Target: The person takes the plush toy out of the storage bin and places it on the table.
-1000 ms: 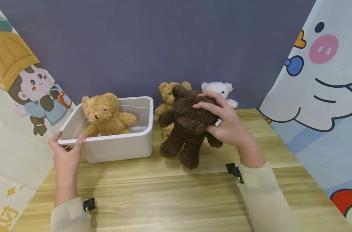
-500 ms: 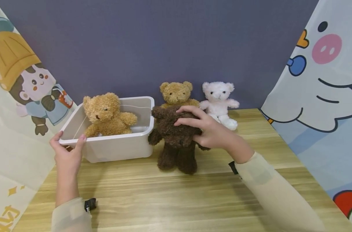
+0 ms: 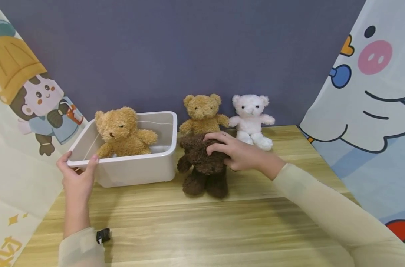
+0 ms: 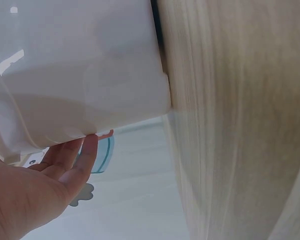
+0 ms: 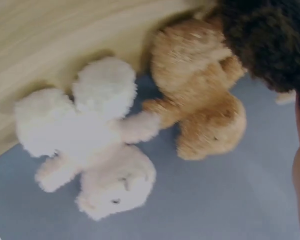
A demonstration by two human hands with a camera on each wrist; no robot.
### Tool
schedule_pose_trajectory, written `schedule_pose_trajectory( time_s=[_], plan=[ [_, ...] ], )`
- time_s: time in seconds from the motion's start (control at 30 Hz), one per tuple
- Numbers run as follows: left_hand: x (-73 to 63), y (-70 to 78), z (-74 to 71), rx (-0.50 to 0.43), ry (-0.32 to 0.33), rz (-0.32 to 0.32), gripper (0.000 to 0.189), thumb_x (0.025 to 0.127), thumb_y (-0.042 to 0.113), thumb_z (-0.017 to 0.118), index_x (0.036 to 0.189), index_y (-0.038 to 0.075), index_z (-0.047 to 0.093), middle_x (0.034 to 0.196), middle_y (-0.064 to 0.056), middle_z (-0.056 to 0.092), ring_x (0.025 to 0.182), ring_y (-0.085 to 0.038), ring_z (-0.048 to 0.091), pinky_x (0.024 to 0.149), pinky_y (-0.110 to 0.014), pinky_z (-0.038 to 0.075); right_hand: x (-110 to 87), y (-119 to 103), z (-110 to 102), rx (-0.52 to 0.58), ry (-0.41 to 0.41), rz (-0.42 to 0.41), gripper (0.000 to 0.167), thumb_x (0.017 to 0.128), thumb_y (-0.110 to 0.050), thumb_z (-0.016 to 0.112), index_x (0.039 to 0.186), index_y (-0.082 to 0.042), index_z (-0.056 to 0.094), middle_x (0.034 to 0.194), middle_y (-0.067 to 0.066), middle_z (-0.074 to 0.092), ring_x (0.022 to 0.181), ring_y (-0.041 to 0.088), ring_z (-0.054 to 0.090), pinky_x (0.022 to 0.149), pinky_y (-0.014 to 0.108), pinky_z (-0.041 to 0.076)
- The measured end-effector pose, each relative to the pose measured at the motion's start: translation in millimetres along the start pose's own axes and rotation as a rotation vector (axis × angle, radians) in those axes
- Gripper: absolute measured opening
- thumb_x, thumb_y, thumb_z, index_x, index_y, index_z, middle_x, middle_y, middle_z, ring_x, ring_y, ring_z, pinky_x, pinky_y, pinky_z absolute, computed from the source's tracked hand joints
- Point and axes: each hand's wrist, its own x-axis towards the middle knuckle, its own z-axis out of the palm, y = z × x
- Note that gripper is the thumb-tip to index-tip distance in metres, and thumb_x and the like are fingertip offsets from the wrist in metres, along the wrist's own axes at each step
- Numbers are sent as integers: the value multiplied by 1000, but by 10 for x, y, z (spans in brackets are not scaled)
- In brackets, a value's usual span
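Just beside a white bin (image 3: pixel 135 172) on the bench (image 3: pixel 202 230), a brown bear (image 3: pixel 204 168) is held by the head in the curled grip of the right hand (image 3: pixel 240 152). The bin's rim is pinched by the left hand (image 3: pixel 77 180); a tan bear (image 3: pixel 124 135) is seated inside. Behind, a second tan bear (image 3: pixel 202 111) and a white bear (image 3: pixel 250 118) are seated.

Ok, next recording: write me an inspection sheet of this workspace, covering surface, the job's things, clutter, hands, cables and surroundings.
Surface: wood-grain table.
Job's things: tub with a tan bear inside; dark brown bear in front of a second tan bear; white bear beside that one.
Clutter: nothing seen.
Hands: left hand holds the tub's near left corner; right hand grips the dark brown bear's head.
Cables: nothing seen.
Surroundings: grey-blue backdrop behind, cartoon panels at both sides.
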Motion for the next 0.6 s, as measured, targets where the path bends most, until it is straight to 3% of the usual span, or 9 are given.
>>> schedule_pose_trajectory(
  time_s=[0.1,0.23,0.43,0.53,0.6],
  plan=[
    [1,1,0,4,-1,-1,85,96,52,73,161,46,19,162,-18,47,137,-26,52,120,-36,44,-22,76,87,-5,-17,37,57,78,19,64,124,-15,60,160,17,42,145,39,46,117,57,47],
    [-9,-7,5,16,5,-3,85,96,53,73,161,45,20,161,-19,49,135,-27,52,119,-37,45,-29,186,167,-47,-55,87,55,81,18,63,125,-14,58,163,17,40,147,43,45,123,65,38],
    [-1,7,14,25,2,-4,86,95,55,73,162,46,19,162,-18,49,136,-28,52,119,-39,45,-18,345,192,-104,-84,206,55,81,19,56,124,-14,54,166,15,37,151,46,39,115,62,47],
    [4,6,6,24,0,-6,87,95,55,72,162,45,18,164,-18,47,139,-30,51,120,-42,44,9,407,203,-121,-75,243,56,80,20,55,124,-14,53,166,14,37,149,44,39,106,57,52],
    [6,3,0,26,0,-4,87,95,55,72,162,45,18,165,-18,46,140,-31,50,121,-43,44,36,428,216,-122,-75,259,56,79,20,55,125,-13,52,166,15,37,148,44,40,107,57,51]
  ],
)
